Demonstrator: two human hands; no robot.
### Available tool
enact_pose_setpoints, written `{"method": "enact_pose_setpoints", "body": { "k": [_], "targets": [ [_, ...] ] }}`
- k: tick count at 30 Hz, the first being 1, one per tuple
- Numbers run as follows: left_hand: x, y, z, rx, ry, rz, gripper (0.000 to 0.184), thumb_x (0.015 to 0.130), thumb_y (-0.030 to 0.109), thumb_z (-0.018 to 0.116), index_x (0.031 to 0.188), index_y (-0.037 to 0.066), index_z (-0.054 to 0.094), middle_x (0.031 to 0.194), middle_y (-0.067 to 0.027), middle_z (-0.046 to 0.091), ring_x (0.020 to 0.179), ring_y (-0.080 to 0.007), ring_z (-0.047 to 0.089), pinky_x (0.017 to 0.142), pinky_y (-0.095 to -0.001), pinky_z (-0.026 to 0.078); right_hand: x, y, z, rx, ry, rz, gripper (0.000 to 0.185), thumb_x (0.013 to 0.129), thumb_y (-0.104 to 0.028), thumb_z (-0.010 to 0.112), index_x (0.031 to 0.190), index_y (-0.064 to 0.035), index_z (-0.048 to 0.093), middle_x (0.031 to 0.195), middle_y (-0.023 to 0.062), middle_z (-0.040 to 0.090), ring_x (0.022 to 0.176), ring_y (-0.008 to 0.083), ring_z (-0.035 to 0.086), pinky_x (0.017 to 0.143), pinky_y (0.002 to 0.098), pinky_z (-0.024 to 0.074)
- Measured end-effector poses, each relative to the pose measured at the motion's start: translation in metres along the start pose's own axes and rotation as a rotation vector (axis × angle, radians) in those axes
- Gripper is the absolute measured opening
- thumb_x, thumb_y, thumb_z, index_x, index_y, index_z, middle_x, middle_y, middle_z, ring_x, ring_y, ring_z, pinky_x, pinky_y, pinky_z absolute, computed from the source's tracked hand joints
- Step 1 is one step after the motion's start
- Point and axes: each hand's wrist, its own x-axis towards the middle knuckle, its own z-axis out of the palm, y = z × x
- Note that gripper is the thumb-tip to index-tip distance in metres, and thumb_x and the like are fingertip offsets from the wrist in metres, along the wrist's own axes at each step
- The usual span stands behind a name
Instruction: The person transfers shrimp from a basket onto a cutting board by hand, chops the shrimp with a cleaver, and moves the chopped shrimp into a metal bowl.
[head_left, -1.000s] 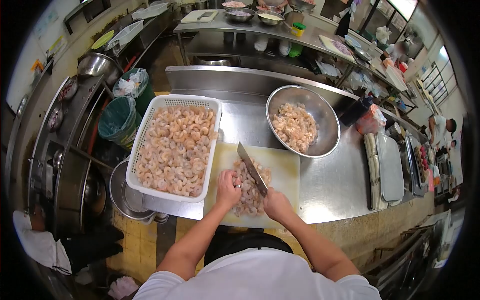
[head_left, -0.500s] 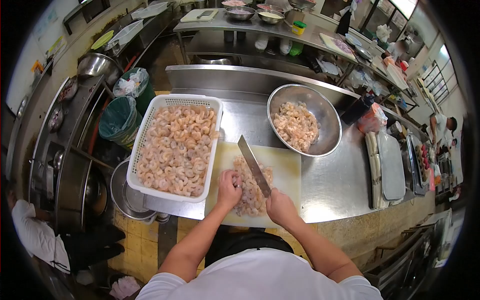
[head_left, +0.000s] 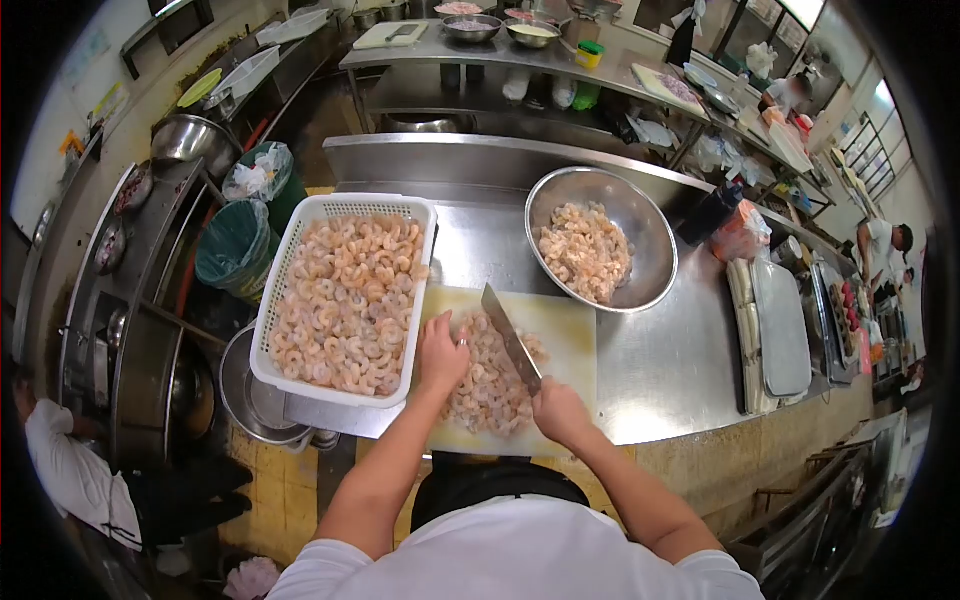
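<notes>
My right hand [head_left: 562, 412] is closed round the handle of a cleaver [head_left: 513, 345], whose broad blade points up and away over the pile of peeled shrimp [head_left: 487, 390]. The pile lies on a white cutting board [head_left: 572, 345], partly in cut pieces. At the pile's left edge, my left hand [head_left: 442, 355] has its fingers stretched forward and the thumb apart, with nothing visible in it. Left of the board stands a white plastic basket [head_left: 262, 335] full of peeled shrimp. Behind the board, a steel bowl [head_left: 655, 262] holds chopped shrimp [head_left: 588, 255].
The steel table [head_left: 660, 385] has a raised back edge. To the right are a dark bottle [head_left: 708, 215], a plastic bag [head_left: 742, 232] and grey trays [head_left: 782, 330]. Lined green bins [head_left: 232, 250] and a steel pot [head_left: 250, 400] stand left. A person [head_left: 75, 470] is at lower left.
My left hand has moved left and slightly forward, its fingers straightening at the pile's edge. The cleaver stays over the shrimp, which look more spread out. The whole view has shifted slightly.
</notes>
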Motion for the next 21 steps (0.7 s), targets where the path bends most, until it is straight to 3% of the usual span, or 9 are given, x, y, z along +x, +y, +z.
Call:
{"method": "enact_pose_setpoints", "body": {
  "k": [2,5,8,11,14,17,21],
  "targets": [
    [0.012,-0.003,0.004,0.098,-0.121,0.004,0.043,0.098,0.02,0.065,0.135,0.001,0.065,0.126,-0.0218,0.063,0.122,-0.0413,0.057,0.109,-0.0481,0.047,-0.008,-0.01,-0.02,0.022,0.026,0.007,0.022,0.099,-0.016,0.056,0.104,0.0054,0.059,0.09,0.0358,0.07,0.087,0.055,0.069,0.081,0.0633,0.0544],
    [0.016,0.004,0.005,0.002,-0.264,-0.006,0.035,0.097,0.021,0.066,0.127,0.002,0.07,0.124,-0.0201,0.064,0.122,-0.0402,0.057,0.108,-0.0482,0.047,-0.008,0.002,-0.007,0.028,0.061,0.029,0.021,0.099,-0.016,0.057,0.103,0.0049,0.059,0.089,0.035,0.071,0.086,0.0548,0.069,0.081,0.0633,0.0542],
    [0.002,0.01,0.003,0.014,-0.292,0.002,0.032,0.096,0.02,0.067,0.123,0.003,0.071,0.125,-0.0193,0.063,0.121,-0.039,0.058,0.107,-0.0484,0.047,-0.004,0.014,0.001,0.004,0.057,0.043,0.022,0.099,-0.017,0.058,0.102,0.0044,0.058,0.088,0.0343,0.071,0.085,0.0546,0.069,0.081,0.0631,0.0543],
    [-0.016,0.013,-0.001,-0.133,-0.163,0.061,0.03,0.092,0.02,0.071,0.118,0.005,0.072,0.126,-0.0191,0.064,0.121,-0.0394,0.058,0.107,-0.0498,0.047,-0.011,0.005,-0.016,-0.003,0.046,0.055,0.022,0.1,-0.018,0.058,0.102,0.0041,0.058,0.087,0.0339,0.071,0.085,0.0543,0.07,0.081,0.0628,0.0545],
    [-0.042,0.04,-0.042,-0.03,-0.229,0.384,0.032,0.087,0.024,0.077,0.114,0.008,0.072,0.131,-0.0183,0.064,0.125,-0.0391,0.058,0.11,-0.0539,0.044,-0.013,0.011,-0.015,0.001,0.077,0.074,0.023,0.1,-0.018,0.058,0.101,0.0041,0.058,0.087,0.0337,0.071,0.085,0.0543,0.07,0.081,0.0625,0.0547],
    [-0.079,0.05,-0.07,-0.108,-0.517,0.705,0.032,0.081,0.028,0.083,0.106,0.01,0.072,0.136,-0.0169,0.062,0.132,-0.0382,0.056,0.116,-0.0607,0.038,-0.01,0.027,0.0,-0.002,0.076,0.088,0.023,0.1,-0.019,0.057,0.101,0.0041,0.058,0.087,0.034,0.071,0.086,0.0547,0.07,0.082,0.0628,0.0545],
    [-0.112,0.025,-0.052,0.014,-0.62,0.814,0.032,0.078,0.034,0.085,0.093,0.011,0.071,0.138,-0.0149,0.061,0.137,-0.0356,0.054,0.124,-0.0635,0.03,-0.013,0.024,-0.014,-0.011,0.07,0.065,0.024,0.101,-0.02,0.054,0.102,0.0038,0.058,0.087,0.0351,0.07,0.087,0.0555,0.069,0.082,0.0633,0.0544]
  ]
}}
